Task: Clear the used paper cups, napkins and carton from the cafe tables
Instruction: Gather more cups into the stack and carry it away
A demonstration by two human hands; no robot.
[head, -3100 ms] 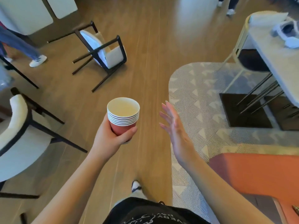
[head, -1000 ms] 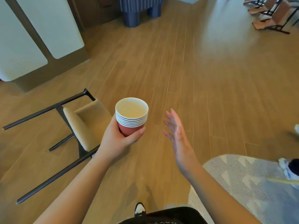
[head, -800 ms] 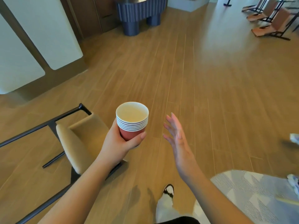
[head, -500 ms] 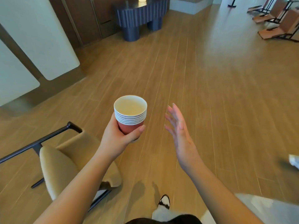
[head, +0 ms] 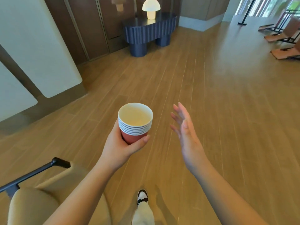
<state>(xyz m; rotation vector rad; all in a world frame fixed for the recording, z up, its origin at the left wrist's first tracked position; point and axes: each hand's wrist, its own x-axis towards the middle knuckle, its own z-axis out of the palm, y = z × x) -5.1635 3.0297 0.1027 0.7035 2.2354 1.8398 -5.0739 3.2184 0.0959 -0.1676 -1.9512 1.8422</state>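
Several paper cups (head: 135,121) nested into one stack, red outside, white rims, pale inside; upright, held out over the wooden floor (head: 227,111) in front of me. My left hand (head: 121,146) grips the stack low on its red base, thumb across the near side, fingers curled round the far side and hidden. My right hand (head: 186,132) is empty, just beside the stack but apart from it, palm facing left, fingers straight and slightly spread.

Lower left: a beige padded chair (head: 37,203) with a dark metal frame, partly under my left forearm. One shoe (head: 142,196) and a pale trouser leg at bottom centre. Ahead, against the dark wall panels, a navy ribbed console table (head: 149,32) with a lit mushroom-shaped lamp (head: 151,8) on top. Far right: low brown chairs (head: 284,36) on dark frames, blurred
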